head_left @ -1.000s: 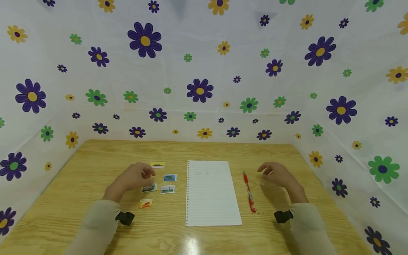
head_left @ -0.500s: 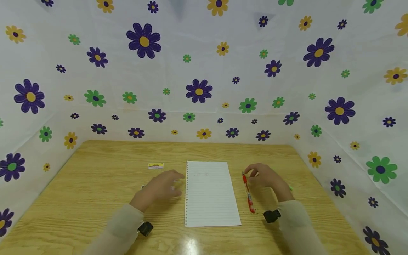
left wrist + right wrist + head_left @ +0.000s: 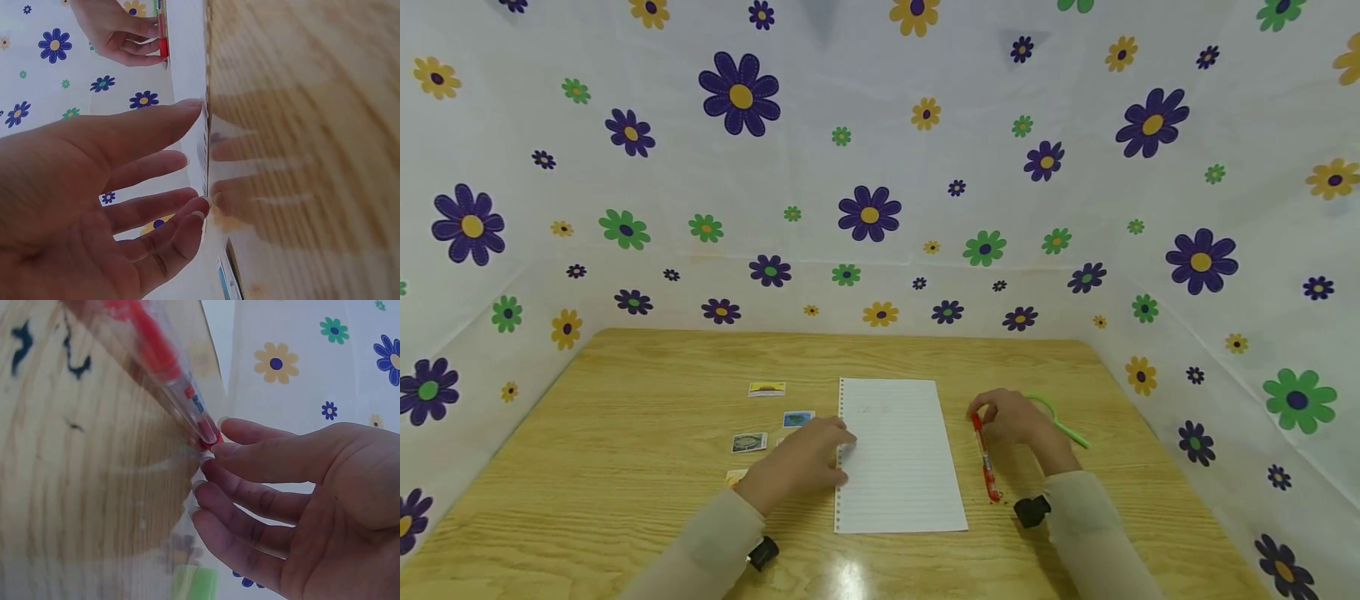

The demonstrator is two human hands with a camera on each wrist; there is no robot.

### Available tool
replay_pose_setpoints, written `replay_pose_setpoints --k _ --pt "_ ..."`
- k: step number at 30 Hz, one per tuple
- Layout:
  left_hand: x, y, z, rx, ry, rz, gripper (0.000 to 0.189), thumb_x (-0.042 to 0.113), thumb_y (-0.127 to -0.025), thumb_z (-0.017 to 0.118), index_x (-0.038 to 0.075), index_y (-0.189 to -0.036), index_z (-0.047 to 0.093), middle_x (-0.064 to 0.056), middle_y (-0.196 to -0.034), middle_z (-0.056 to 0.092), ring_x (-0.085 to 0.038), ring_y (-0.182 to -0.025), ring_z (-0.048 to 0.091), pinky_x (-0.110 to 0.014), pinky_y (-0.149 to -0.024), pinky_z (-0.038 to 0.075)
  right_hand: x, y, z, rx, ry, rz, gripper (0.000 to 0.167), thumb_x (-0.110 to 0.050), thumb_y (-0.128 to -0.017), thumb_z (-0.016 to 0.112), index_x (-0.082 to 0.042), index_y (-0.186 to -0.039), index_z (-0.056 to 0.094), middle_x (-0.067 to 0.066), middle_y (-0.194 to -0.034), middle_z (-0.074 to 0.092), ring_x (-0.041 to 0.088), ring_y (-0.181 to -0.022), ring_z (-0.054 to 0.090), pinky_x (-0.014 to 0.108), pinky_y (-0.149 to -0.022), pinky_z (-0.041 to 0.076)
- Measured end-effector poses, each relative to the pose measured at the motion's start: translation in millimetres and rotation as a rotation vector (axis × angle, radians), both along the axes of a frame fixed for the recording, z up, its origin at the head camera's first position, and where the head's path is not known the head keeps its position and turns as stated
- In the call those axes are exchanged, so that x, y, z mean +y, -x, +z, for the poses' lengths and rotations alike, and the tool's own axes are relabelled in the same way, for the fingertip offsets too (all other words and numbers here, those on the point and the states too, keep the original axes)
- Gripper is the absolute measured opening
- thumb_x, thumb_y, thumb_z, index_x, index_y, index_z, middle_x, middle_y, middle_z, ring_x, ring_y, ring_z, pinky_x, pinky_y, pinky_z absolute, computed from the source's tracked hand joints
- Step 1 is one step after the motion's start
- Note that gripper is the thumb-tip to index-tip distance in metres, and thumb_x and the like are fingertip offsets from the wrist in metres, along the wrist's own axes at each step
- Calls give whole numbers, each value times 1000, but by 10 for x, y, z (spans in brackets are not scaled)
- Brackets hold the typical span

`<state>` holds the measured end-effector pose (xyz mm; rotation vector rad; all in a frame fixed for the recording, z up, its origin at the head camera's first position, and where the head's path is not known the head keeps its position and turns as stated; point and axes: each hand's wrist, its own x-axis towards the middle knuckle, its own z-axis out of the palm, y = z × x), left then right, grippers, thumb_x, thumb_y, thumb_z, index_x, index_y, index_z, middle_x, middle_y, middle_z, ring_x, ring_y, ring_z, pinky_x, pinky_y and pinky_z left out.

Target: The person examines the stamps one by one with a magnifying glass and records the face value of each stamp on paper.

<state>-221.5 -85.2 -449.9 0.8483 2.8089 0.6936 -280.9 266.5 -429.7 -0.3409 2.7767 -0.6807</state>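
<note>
Your right hand [image 3: 1011, 418] is the nearer grip, pinching the red pen [image 3: 987, 462] near its tip; the pen's long axis runs from those fingertips back toward you. Your left hand [image 3: 803, 458], fingers relaxed, reaches the paper's [image 3: 898, 475] edge.

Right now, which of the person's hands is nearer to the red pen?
Right. The right hand is right at the red pen, by its tip end; the left hand is at the lined sheet's left edge, with most of the sheet between it and the pen.
</note>
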Motion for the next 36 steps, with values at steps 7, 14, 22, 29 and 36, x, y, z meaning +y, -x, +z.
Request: replay_pose_setpoints --k 7,14,22,29,36 --pt "36 -21 15 39 51 -14 40 13 -86 84 -2 -121 72 -20 -127 66 -38 -119 61 -52 -106 49 -50 12 -21 39 -46 34 30 11 -86 64 -8 -108 75 11 -89 67 23 -80 56 33 -70 49" --pt "35 -29 18 35 50 -3 41 13 -86 83 -3 -123 72 -22 -129 66 -40 -121 60 -52 -106 49 -70 2 -10 74 -53 103 26 14 -85 63 -7 -99 71 8 -84 63 20 -77 52 31 -69 45" --pt "26 -37 12 29 48 6 42 14 -86 84 -2 -123 73 -20 -128 66 -38 -121 60 -52 -107 48 -68 4 -11 108 -52 136 27 17 -82 65 -6 -95 70 11 -85 66 18 -76 53 34 -73 50" --pt "49 -41 12 47 88 11 40 14 -85 84 -1 -121 73 -19 -125 67 -37 -114 61 -50 -101 51 -47 15 -40 84 -23 108 22 12 -85 72 -7 -95 69 9 -86 66 19 -77 54 34 -72 50" --pt "71 -61 7 98 156 -3 33 16 -87 83 2 -115 74 -17 -117 70 -32 -105 61 -47 -95 52 -54 -9 -34 88 -6 114 22 13 -85 71 -7 -94 69 9 -87 64 20 -79 53 33 -72 49"
